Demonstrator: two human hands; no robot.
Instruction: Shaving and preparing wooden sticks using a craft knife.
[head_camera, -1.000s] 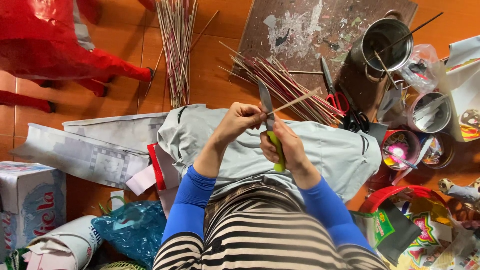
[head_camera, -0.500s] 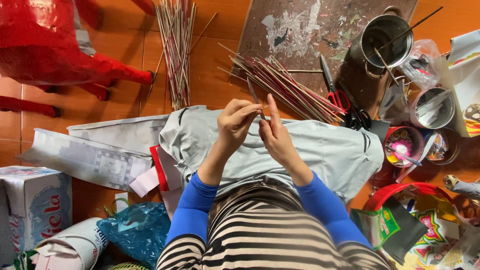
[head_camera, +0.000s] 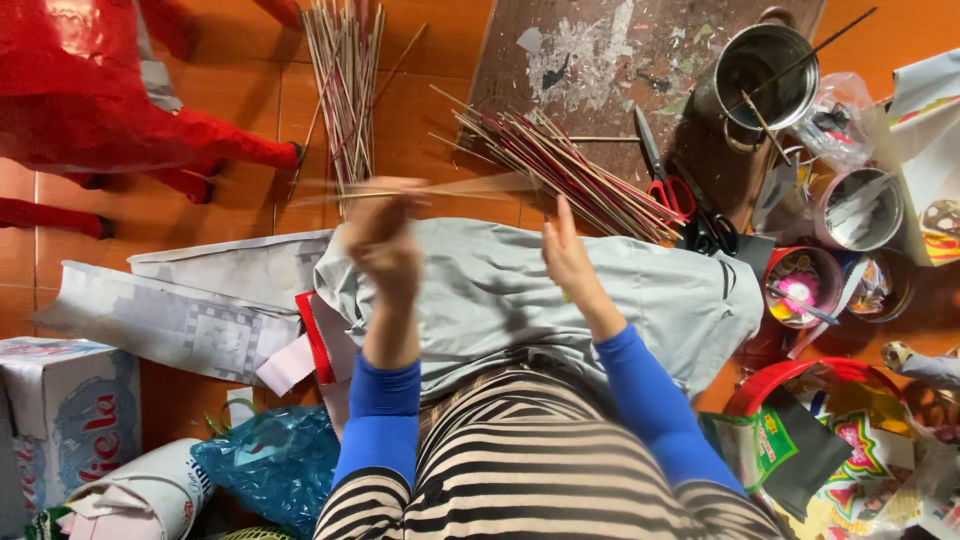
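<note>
My left hand (head_camera: 385, 245) is motion-blurred and closed on a thin stick (head_camera: 450, 188), which lies across the view as a horizontal blur. My right hand (head_camera: 572, 262) is raised beside it with fingers pointing up. A trace of a knife's green handle shows at its palm; the blade is not clear. Both hands are over a grey cloth (head_camera: 650, 290) spread on my lap. A bundle of thin sticks (head_camera: 570, 175) lies just beyond the cloth. Another bundle (head_camera: 345, 80) lies further off on the orange floor.
Red-handled scissors (head_camera: 665, 180) and a metal pot (head_camera: 765, 70) sit on a stained board (head_camera: 600, 50). Tins (head_camera: 860, 210) and packets crowd the right. A red paper figure (head_camera: 90, 90) is top left. Newspaper (head_camera: 180, 315), a box (head_camera: 60, 420) and a blue bag (head_camera: 270, 465) lie at the left.
The hands were together, knife on the stick. Now they have parted: the left hand has swung left with the stick, and the right hand has opened upward.
</note>
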